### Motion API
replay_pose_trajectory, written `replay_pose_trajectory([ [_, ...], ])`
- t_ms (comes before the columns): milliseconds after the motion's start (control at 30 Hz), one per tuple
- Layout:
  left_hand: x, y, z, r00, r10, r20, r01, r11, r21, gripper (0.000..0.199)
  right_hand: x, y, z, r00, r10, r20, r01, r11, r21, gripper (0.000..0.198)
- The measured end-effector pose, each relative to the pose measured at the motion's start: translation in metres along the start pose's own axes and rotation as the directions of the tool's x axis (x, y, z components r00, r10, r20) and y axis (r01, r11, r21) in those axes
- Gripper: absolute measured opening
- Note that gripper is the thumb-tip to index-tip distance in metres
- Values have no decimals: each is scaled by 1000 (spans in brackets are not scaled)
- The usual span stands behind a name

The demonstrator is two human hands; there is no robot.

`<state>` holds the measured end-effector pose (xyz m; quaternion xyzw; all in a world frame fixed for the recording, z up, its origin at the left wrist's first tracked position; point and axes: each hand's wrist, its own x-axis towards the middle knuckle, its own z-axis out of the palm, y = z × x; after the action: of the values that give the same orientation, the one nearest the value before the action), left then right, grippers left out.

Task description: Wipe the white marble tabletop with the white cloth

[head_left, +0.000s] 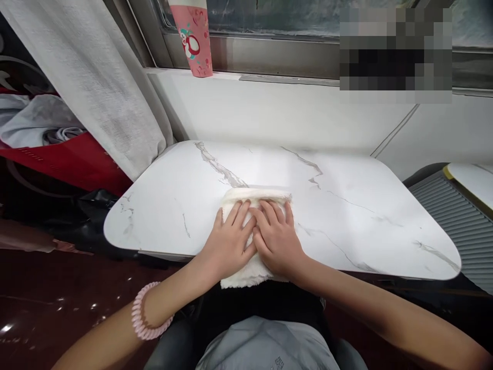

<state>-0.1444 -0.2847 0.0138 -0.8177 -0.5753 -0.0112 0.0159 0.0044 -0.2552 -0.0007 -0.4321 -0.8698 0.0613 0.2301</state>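
Observation:
A cream-white cloth (246,275) lies folded on the white marble-patterned table (365,205), its near end hanging over the front edge. My left hand (229,239) rests flat on the cloth's left half, fingers spread and pointing away from me. Beside it, my right hand (279,239) presses flat on the right half, fingers also apart. The two hands touch at thumbs and forefingers. Part of the cloth is hidden beneath them.
A pink patterned cup (196,46) stands on the window ledge (269,78). To the left hang a pale curtain (96,77) and a red bag (73,162) with cloth in it. A grey ribbed surface (450,221) is at the right. A pink coil band (138,313) circles my left forearm.

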Motion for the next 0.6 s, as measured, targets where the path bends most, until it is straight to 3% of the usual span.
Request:
replay_pose_trajectory([
  [233,26,-35,-5,992,-52,116,55,998,-19,59,39,2,14,999,-21,28,21,1000,19,44],
  [400,74,-69,-4,987,-71,145,72,997,-6,60,90,24,30,1000,-8,17,7,1000,13,43],
  [600,143,-104,4,996,-23,86,25,999,-24,59,152,52,44,988,155,-21,-154,988,29,41],
])
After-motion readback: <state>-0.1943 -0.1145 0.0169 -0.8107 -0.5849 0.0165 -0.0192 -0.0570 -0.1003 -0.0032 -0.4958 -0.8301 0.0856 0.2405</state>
